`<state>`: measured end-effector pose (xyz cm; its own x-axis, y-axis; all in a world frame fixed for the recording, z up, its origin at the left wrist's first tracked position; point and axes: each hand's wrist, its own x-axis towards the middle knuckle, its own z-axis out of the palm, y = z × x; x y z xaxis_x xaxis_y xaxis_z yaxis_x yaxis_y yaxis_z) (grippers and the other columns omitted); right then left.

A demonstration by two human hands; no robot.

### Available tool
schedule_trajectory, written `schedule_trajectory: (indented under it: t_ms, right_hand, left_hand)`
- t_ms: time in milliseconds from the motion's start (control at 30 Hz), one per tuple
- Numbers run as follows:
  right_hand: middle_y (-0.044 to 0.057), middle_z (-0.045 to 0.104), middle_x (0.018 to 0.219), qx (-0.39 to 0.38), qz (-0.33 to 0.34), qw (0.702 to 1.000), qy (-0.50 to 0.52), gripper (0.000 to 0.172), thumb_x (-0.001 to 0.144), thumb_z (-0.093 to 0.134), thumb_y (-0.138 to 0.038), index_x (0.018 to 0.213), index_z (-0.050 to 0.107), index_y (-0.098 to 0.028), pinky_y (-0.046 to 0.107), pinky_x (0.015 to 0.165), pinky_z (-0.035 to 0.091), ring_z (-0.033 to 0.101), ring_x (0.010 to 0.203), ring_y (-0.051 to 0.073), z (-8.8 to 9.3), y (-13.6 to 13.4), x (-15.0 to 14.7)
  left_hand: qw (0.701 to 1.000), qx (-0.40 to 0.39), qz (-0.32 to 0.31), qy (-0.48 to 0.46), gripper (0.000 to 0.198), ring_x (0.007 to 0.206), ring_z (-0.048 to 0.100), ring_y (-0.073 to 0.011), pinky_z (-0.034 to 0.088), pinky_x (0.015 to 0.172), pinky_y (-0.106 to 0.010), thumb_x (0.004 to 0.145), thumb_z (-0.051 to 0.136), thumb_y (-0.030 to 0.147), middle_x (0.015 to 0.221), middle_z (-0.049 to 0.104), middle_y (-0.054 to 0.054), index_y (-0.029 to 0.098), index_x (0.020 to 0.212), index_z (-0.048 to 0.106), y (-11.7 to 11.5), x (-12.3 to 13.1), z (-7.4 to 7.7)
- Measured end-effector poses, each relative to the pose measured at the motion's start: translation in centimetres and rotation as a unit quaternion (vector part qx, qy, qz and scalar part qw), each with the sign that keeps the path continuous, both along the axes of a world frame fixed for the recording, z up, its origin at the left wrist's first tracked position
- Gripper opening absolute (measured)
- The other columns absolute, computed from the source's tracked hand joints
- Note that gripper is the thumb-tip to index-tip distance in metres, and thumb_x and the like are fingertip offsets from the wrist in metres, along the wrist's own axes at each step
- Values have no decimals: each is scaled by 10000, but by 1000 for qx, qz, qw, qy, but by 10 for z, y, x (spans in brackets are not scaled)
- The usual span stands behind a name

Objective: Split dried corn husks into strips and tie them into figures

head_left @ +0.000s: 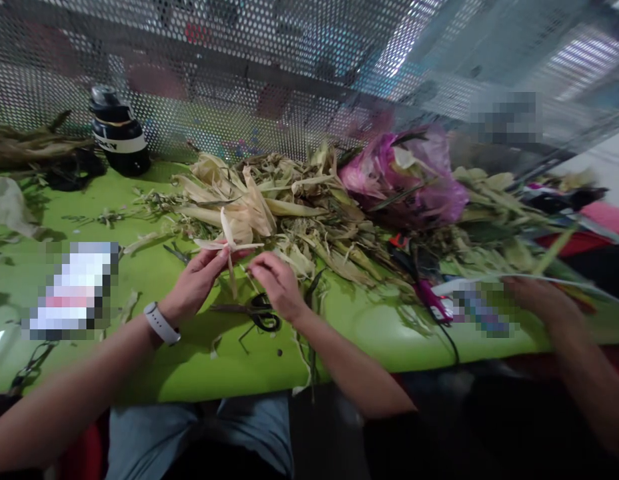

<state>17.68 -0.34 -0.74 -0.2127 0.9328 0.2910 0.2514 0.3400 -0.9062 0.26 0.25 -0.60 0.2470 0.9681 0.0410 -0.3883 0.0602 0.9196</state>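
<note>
My left hand, with a white watch on the wrist, pinches pale corn husk strips that cross and point several ways. One strip hangs down below the fingers. Close by on the right, my right hand is closed, its fingertips pressed together near the strips. Whatever it may hold is too small to make out. Black-handled scissors lie on the green table under my hands. Just beyond them spreads a heap of dried corn husks.
A dark bottle stands at the back left, before a perforated metal screen. A pink plastic bag sits behind the heap. Left lies a blurred-out phone. Another person's hand is at the right, near a magenta-handled tool with a cord.
</note>
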Motion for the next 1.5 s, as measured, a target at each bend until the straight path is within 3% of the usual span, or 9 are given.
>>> schedule_trajectory:
  t_ms: [100, 367, 567, 767, 1000, 1167, 1300, 1400, 1500]
  right_hand:
    - [40, 631, 935, -7, 54, 998, -40, 204, 890, 556, -373, 956, 607, -186, 288, 785, 466, 578, 853, 152, -2, -7, -9]
    - [-24, 526, 694, -76, 181, 981, -10, 282, 916, 498, -438, 774, 506, -194, 237, 631, 446, 492, 638, 102, -6, -3, -11]
    - [-13, 551, 702, -74, 151, 986, -20, 234, 909, 509, -384, 789, 527, -184, 257, 633, 453, 510, 645, 114, -8, -3, -12]
    - [-19, 523, 661, -21, 144, 987, -72, 204, 896, 502, -316, 739, 522, -188, 242, 596, 400, 464, 606, 105, -6, -8, -12]
    - [10, 606, 766, -86, 119, 988, -47, 210, 862, 579, -383, 850, 574, -174, 252, 615, 434, 539, 667, 124, -7, -8, -15]
    - [-19, 566, 668, -18, 142, 985, -93, 191, 916, 501, -343, 812, 544, -190, 241, 566, 408, 504, 592, 111, -11, -7, -16]
    - [2, 610, 664, 151, 75, 972, -163, 190, 897, 543, -312, 754, 584, -194, 264, 565, 415, 524, 584, 121, -5, -14, -11]
    - [67, 689, 855, 310, -49, 935, -163, 130, 862, 583, -293, 910, 656, -196, 333, 741, 494, 628, 817, 187, 5, -19, -6]
    - [132, 640, 1225, 373, -74, 906, -187, 407, 844, 609, -329, 1227, 601, -191, 446, 1004, 443, 567, 1182, 265, 11, -19, -3]
  left_hand:
    - [999, 29, 6, 25, 365, 1105, 630, -204, 464, 985, -344, 831, 684, 395, 1163, 694, -83, 175, 1117, 630, -1, 3, -4]
    - [999, 23, 8, 38, 279, 990, 682, -191, 484, 964, -339, 817, 704, 354, 1074, 713, -66, 164, 1013, 647, 0, 2, -3]
    - [1000, -4, 20, 0, 255, 922, 689, -172, 501, 884, -291, 799, 729, 318, 936, 723, -41, 166, 983, 641, 0, 1, -2]
    - [999, 7, 13, 39, 313, 875, 685, -172, 519, 832, -283, 782, 743, 345, 899, 726, -45, 159, 1012, 643, -4, 1, 0]
    - [998, 10, 39, 54, 338, 864, 685, -167, 520, 824, -275, 733, 787, 343, 905, 741, -44, 148, 993, 695, -2, 0, -1]
    - [997, -25, 55, 42, 373, 804, 681, -168, 521, 784, -279, 678, 823, 346, 831, 730, -45, 132, 957, 700, 1, -1, 0]
    - [991, 19, 65, 113, 334, 676, 621, -132, 502, 663, -253, 700, 796, 347, 755, 684, -23, 138, 938, 689, 0, -3, -1]
    - [968, 126, 11, 218, 245, 683, 603, -149, 501, 662, -276, 779, 707, 327, 755, 654, -30, 142, 938, 682, -5, -3, 0]
    - [914, 251, -68, 311, 153, 788, 605, -189, 500, 764, -328, 814, 629, 281, 841, 654, -66, 141, 863, 669, -11, -3, 4]
